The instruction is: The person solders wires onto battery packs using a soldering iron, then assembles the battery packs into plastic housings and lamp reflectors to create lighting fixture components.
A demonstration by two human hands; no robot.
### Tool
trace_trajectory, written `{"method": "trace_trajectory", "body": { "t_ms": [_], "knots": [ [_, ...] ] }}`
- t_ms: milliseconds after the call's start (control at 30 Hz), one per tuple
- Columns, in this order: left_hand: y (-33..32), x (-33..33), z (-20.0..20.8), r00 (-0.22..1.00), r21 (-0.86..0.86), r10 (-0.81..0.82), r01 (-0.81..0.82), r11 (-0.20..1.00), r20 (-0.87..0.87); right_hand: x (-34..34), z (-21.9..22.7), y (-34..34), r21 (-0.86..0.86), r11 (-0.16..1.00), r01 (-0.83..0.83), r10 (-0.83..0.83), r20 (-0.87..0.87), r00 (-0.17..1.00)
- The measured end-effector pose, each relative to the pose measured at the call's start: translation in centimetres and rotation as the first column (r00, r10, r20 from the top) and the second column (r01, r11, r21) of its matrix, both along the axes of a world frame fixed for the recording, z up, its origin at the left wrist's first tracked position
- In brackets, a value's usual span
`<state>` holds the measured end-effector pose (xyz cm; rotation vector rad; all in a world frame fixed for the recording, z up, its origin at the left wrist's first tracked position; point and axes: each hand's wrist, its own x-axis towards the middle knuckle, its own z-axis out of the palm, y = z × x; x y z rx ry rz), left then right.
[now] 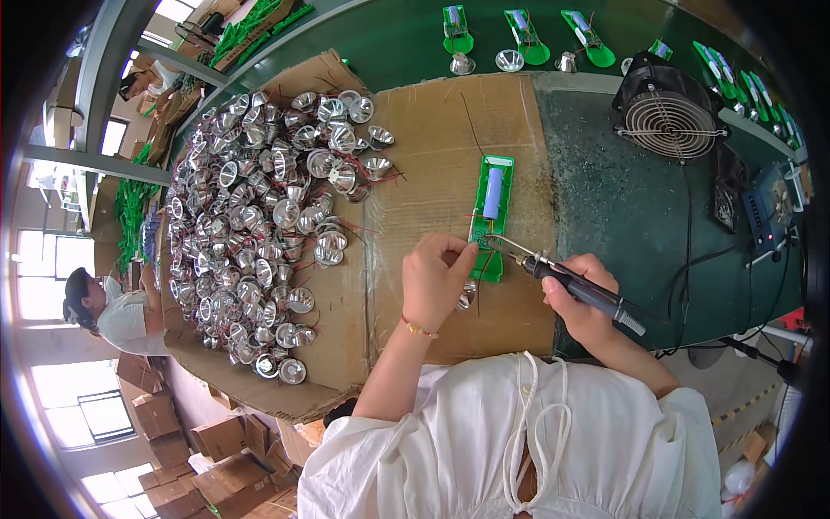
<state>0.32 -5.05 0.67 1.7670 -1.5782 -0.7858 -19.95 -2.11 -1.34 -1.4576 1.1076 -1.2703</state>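
A green plastic flashlight housing point(507, 177) lies lengthwise on the cardboard in front of me, a light-purple cylindrical battery point(494, 194) set inside it. My right hand point(584, 298) is closed round the dark handle of a soldering iron point(581, 284), whose metal tip reaches over the lower half of the housing. My left hand point(439, 278) pinches at the housing's left edge, next to the iron's tip; what is between its fingertips is too small to make out. Just below the housing, partly hidden by my left hand, sits a silver reflector cup point(468, 295). Thin wires stick out of the housing.
A big heap of silver reflector cups point(251, 216) with red wires fills the left side. A black fan point(670, 117) and a blue soldering station point(767, 212) stand at right, cables trailing. Green housings point(588, 39) line the far edge. Another person point(121, 316) sits at left.
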Motion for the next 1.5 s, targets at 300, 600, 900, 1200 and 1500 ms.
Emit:
{"method": "trace_trajectory", "body": {
  "t_ms": [300,600,900,1200,1500],
  "knots": [
    [-0.2,-0.3,-0.1,1.0,-0.076,-0.021,0.022,0.997,0.007,0.6,0.1,0.1,0.233,0.97,0.074,-0.128,0.222,0.967],
    [-0.2,-0.3,-0.3,1.0,-0.088,-0.001,0.0,0.996,-0.005,-0.3,0.2,0.7,0.154,0.986,0.057,-0.081,0.154,0.985],
    [0.1,0.4,-0.2,0.977,-0.326,-0.195,0.212,0.921,0.086,-0.6,0.1,0.9,0.169,0.983,0.078,-0.107,0.173,0.979],
    [0.3,0.4,-0.8,0.961,-0.296,-0.082,0.162,0.941,0.265,-0.7,0.3,1.1,0.163,0.983,0.083,-0.111,0.166,0.98],
    [0.0,0.2,0.2,0.978,-0.01,-0.12,0.12,0.993,-0.172,-0.7,0.1,1.2,0.148,0.985,0.09,-0.114,0.162,0.98]
  ]
}}
